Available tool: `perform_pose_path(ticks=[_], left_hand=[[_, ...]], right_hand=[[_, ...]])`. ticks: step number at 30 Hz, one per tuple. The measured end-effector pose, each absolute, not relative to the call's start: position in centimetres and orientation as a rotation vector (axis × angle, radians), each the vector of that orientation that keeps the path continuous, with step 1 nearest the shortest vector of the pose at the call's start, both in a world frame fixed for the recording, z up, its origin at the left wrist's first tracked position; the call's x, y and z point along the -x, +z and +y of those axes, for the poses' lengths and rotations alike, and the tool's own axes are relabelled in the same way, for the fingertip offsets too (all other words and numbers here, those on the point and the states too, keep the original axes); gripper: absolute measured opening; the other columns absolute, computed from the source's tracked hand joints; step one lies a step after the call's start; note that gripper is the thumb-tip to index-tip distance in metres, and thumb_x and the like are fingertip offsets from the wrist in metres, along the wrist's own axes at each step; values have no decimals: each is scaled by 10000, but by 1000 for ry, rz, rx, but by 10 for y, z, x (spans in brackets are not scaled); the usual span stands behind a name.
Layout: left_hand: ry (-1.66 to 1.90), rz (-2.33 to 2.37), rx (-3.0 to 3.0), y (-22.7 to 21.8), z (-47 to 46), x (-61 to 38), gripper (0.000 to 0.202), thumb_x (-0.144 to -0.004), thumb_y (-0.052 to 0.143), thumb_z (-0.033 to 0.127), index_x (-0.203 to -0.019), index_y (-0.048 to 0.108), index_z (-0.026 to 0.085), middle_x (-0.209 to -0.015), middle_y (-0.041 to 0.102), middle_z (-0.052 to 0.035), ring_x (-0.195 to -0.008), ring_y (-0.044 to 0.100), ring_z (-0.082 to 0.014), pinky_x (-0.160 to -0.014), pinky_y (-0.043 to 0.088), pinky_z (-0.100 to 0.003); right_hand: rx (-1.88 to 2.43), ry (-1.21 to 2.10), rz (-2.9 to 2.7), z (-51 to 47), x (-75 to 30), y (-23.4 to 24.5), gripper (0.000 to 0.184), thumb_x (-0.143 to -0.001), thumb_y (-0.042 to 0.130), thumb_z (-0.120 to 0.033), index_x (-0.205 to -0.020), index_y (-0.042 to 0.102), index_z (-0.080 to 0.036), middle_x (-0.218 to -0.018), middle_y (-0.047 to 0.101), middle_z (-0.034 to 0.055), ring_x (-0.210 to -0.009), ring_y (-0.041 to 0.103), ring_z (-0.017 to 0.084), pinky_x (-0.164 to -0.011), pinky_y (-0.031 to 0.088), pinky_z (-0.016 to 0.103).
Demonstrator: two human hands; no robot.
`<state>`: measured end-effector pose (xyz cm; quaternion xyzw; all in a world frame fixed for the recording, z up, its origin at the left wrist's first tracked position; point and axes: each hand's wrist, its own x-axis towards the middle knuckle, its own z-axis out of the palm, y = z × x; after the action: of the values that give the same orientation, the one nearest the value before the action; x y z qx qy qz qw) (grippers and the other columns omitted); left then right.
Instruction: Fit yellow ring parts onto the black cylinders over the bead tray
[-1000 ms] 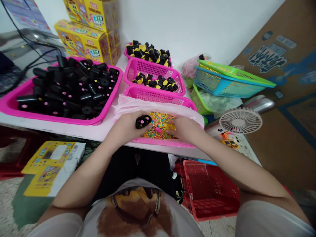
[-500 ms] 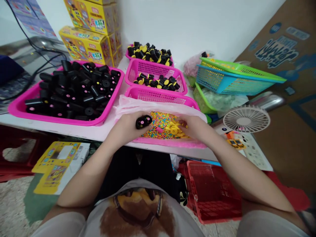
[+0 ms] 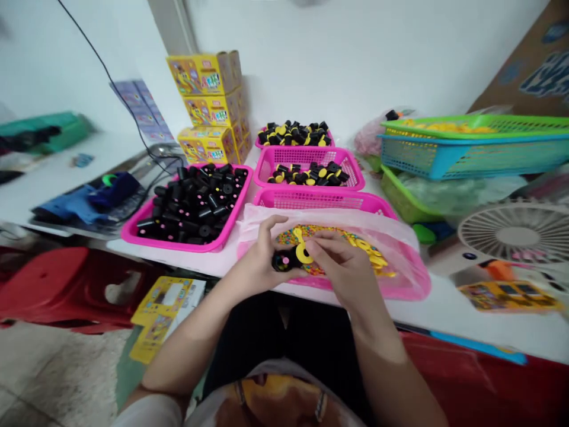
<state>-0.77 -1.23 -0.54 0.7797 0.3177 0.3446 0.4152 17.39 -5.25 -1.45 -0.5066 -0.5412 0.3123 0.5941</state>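
Two parts held: left hand (image 3: 258, 258) grip clamped on a black plastic cylinder (image 3: 281, 261), right hand (image 3: 341, 267) grip pinching a yellow plastic ring (image 3: 303, 254); a slip risks dropping either into multicoloured candy (image 3: 291, 235).

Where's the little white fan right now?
In the head view, the white desk fan sits at the right edge, below the blue plastic basket and right of the lime-green basket.
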Motion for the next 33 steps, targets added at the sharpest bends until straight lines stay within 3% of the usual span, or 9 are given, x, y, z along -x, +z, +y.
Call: perform_pose_path(ticks=[4, 9, 14, 17, 19, 22, 24, 27, 33], left_hand=[[885, 813, -2062, -5, -17, 10, 809, -871, 786, 455, -1421, 218, 286, -1432, 554, -171, -986, 796, -247, -807, 653, -350], [776, 807, -2098, -2, -19, 10, 858, -935, 724, 428, -1500, 112, 222, -956, 756, -44, -859, 791, -231, -835, 633, -399], [751, 858, -2042, -3, -17, 4, 918, -907, 741, 475, -1516, 99, 231, -920, 765, -35, -805, 774, -233, -765, 635, -413], [785, 854, -1955, -1, -20, 4, 950, -899, 740, 497, -1539, 78, 259, -898, 757, -12, -779, 767, -218, -711, 633, -382], [770, 842, -1901, 2, -22, 5, 1000, -884, 748, 530, -1556, 54, 271, -834, 731, 18, -700, 745, -204, -629, 613, -352], [713, 826, -1861, 4, -23, 6, 1070, -855, 746, 603, -1573, 21, 279, -747, 678, 49, -597, 686, -189, -551, 570, -341], [699, 817, -1829, 4, -23, 6, 1091, -835, 728, 669, -1577, 26, 286, -706, 638, 60, -559, 644, -183, -522, 543, -341], [687, 799, -1807, 4, -22, 5, 1129, -809, 726, 722, -1585, 27, 292, -667, 595, 71, -538, 608, -178, -515, 520, -339], [686, 783, -1846, 4, -24, 8, 1167, -832, 702, 729, -1614, -50, 298, -649, 610, 74, -525, 613, -184, -528, 531, -348]], right_hand=[[1156, 824, -1262, -51, -170, -11, 185, -811, 787, -400, -898, 859, -253, -926, 789, 57, -785, 725, 188, -635, 591, 291], [1078, 974, -1178, -50, -169, -12, 271, -789, 813, -439, -948, 828, -221, -787, 786, 25, -680, 715, 173, -604, 594, 282], [1174, 589, -1384, -55, -171, -16, 197, -959, 671, -354, -906, 799, -214, -886, 795, 54, -823, 751, 201, -755, 622, 332], [1052, 186, -1687, -63, -174, -20, 270, -1024, 596, -397, -1136, 758, -213, -1089, 759, 109, -1062, 728, 257, -946, 610, 425], [968, 34, -1845, -69, -175, -23, 444, -997, 644, -443, -1380, 631, -220, -1238, 703, 138, -1211, 672, 298, -1037, 582, 485], [961, -74, -1921, -76, -174, -25, 591, -1025, 585, -263, -1584, 395, -244, -1321, 653, 138, -1309, 618, 291, -1105, 550, 499], [971, -101, -1919, -77, -171, -26, 634, -1031, 483, -147, -1630, 299, -244, -1357, 636, 139, -1337, 599, 270, -1136, 531, 487], [964, -74, -1908, -75, -168, -28, 647, -1033, 449, -139, -1637, 245, -241, -1371, 636, 146, -1341, 598, 266, -1129, 539, 495], [913, -31, -1867, -74, -170, -31, 630, -1014, 518, -155, -1592, 317, -306, -1365, 681, 104, -1311, 642, 259, -1085, 577, 480]])
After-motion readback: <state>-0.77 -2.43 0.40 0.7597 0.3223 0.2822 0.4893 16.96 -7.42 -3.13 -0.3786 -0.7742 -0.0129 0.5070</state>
